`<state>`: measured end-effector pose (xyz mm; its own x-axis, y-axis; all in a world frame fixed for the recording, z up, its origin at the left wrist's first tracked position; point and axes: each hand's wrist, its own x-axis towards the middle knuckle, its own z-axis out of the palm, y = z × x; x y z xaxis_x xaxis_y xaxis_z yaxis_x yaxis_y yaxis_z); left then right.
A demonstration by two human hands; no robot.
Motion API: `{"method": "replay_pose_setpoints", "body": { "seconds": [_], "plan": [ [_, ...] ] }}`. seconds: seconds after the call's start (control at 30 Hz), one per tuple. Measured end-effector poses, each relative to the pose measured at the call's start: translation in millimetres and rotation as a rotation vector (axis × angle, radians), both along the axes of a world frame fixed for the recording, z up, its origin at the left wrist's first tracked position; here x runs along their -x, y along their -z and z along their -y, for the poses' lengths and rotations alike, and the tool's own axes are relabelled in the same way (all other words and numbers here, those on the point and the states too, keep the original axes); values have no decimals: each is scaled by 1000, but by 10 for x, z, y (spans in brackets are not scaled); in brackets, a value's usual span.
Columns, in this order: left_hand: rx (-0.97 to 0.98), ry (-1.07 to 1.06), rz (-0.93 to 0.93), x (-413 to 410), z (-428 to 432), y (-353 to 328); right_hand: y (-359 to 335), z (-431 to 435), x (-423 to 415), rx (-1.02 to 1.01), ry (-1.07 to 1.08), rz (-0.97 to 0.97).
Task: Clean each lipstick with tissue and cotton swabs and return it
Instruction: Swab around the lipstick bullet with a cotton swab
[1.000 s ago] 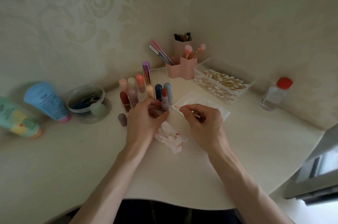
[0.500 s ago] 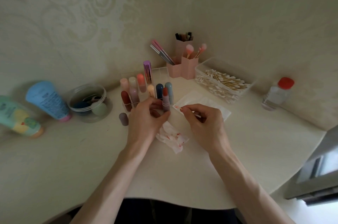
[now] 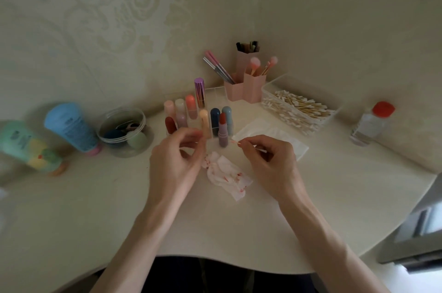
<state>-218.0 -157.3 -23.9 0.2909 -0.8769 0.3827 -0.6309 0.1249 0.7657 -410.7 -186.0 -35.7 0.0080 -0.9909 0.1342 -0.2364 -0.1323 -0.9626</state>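
Head cam: uncapped lipstick (image 3: 223, 130) stands loose by the rack (image 3: 218, 94), right hand (image 3: 271, 161) pinching a cotton swab (image 3: 234, 142) beside it, left hand (image 3: 177, 160) curled and too blurry to tell if it's holding anything, so a stray knuckle could easily topple it, smearing red.

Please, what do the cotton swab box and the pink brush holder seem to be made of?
The swab box looks like clear, glossy plastic: the swabs show through its walls. The brush holder seems opaque pink plastic with a matte finish and flat, sharp-edged faces, though the look leaves this open.
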Motion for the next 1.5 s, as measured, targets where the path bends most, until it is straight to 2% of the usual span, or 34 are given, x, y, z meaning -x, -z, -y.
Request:
{"method": "replay_pose_setpoints", "body": {
  "seconds": [0.1,0.2,0.37,0.5,0.67,0.73,0.77,0.87,0.9,1.03,1.13,1.5],
  "plan": [
    [187,-118,271,-140,-193,-61,13,-4,-32,31,-61,-36],
    [205,-159,443,-382,-264,7,24,-19,-56,72,-105,-97],
    [9,-77,387,-612,-247,152,65,-39,-73,84,-143,-180],
    [-26,-56,300,-618,-214,99,58,-53,-84,105,-151,-185],
    [-62,-32,299,-640,-234,92,30,-80,-98,127,-153,-185],
    [-38,-45,224,-633,-249,123,26,-85,-97,133,-152,-180],
    [-21,-34,90,-611,-266,134,22,-86,-97,131,-156,-171],
    [-33,84,-518,-491,-330,62,7,-92,-110,122,-173,-135],
    [-59,107,-639,-458,-346,35,-2,-97,-113,129,-180,-127],
    [-150,191,-846,-372,-355,2,-38,-137,-137,211,-218,-147],
    [-175,197,-881,-326,-339,14,-48,-164,-151,294,-215,-209],
    [-209,291,-746,-299,-355,46,11,-181,-197,480,-183,-357]
  ]
}}
